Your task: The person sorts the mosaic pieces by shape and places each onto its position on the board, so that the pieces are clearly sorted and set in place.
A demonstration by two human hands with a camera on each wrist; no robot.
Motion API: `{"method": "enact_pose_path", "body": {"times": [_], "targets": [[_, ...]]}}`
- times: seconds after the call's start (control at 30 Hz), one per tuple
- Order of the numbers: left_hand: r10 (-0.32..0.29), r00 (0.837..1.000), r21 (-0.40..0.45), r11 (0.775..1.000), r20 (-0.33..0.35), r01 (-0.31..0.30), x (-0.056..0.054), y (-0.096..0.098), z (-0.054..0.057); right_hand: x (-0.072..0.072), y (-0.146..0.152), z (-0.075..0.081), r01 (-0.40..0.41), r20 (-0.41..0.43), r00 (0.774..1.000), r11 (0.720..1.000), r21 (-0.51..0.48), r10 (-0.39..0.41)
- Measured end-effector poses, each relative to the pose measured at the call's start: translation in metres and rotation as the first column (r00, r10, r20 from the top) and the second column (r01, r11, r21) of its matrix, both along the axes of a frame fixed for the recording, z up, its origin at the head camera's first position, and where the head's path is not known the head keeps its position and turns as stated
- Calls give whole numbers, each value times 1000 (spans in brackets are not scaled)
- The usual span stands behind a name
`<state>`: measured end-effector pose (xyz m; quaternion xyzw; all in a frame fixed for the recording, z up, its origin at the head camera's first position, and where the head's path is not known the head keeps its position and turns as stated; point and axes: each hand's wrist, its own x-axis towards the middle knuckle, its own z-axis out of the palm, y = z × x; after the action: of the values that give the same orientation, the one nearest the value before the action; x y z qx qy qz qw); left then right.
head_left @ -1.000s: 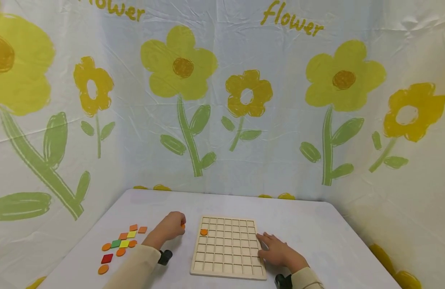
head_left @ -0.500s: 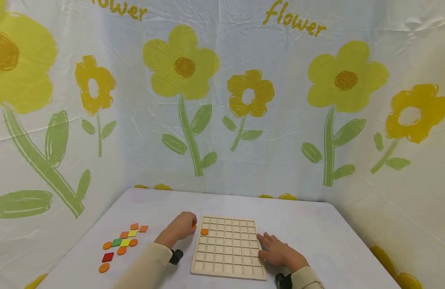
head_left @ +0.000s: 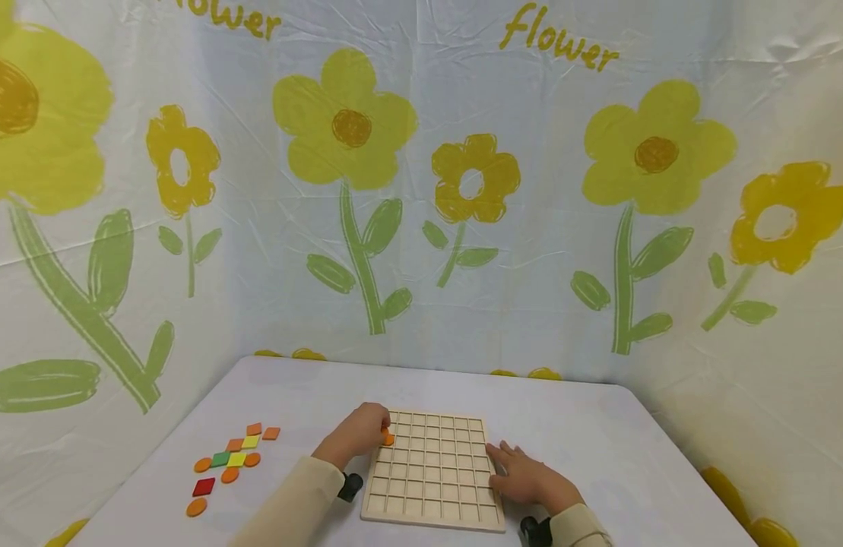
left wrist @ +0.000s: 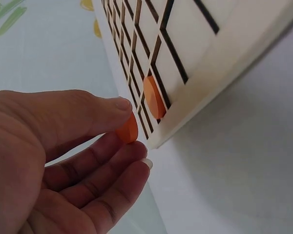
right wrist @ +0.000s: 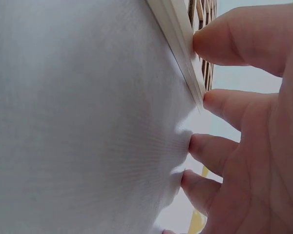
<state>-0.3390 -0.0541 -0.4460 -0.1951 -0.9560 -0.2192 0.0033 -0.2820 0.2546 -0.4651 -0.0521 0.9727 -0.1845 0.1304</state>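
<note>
A pale wooden grid board (head_left: 431,475) lies on the table. My left hand (head_left: 356,437) is over its upper left edge, pinching an orange disc (left wrist: 128,130) between thumb and fingers, as the left wrist view shows. Another orange disc (left wrist: 154,97) sits in a cell of the board's left column, just beside the held one. My right hand (head_left: 527,475) rests at the board's right edge with fingers spread. In the right wrist view its thumb and index fingertips touch the board's rim (right wrist: 183,46), and further fingertips rest on the table.
At the left of the white table (head_left: 565,425) lie loose flat pieces: several orange discs (head_left: 197,507), a red square (head_left: 204,487), a green square (head_left: 220,459), yellow squares (head_left: 236,459) and orange squares (head_left: 271,433). A flower-printed cloth (head_left: 530,304) hangs behind the table.
My left hand has moved right with its orange disc, from the bare table beside the board to the board's upper left edge. My right hand has stayed in place.
</note>
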Motion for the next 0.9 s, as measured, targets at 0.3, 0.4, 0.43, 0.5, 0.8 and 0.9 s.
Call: {"method": "enact_pose_path", "body": {"times": [0.3,0.4,0.43,0.5,0.8,0.9], "targets": [[-32,999,17,999,2,32,0,12,-1,-1,0,0,3,20,1000,1000,-20,-3],[-49,999,14,999,1,49,0,14,0,0,1,1,-8,15,1000,1000,-24,8],[-53,999,8,999,-2,53,0,15,0,0,1,1,-15,11,1000,1000,-21,15],[-66,998,-2,998,-18,66,-1,17,-1,0,1,2,-21,7,1000,1000,-19,21],[-122,990,-73,990,-70,117,-5,25,-6,-3,3,0,-21,5,1000,1000,-19,21],[-133,988,-100,987,-78,125,-4,28,-6,-3,3,-1,-22,5,1000,1000,-15,22]]}}
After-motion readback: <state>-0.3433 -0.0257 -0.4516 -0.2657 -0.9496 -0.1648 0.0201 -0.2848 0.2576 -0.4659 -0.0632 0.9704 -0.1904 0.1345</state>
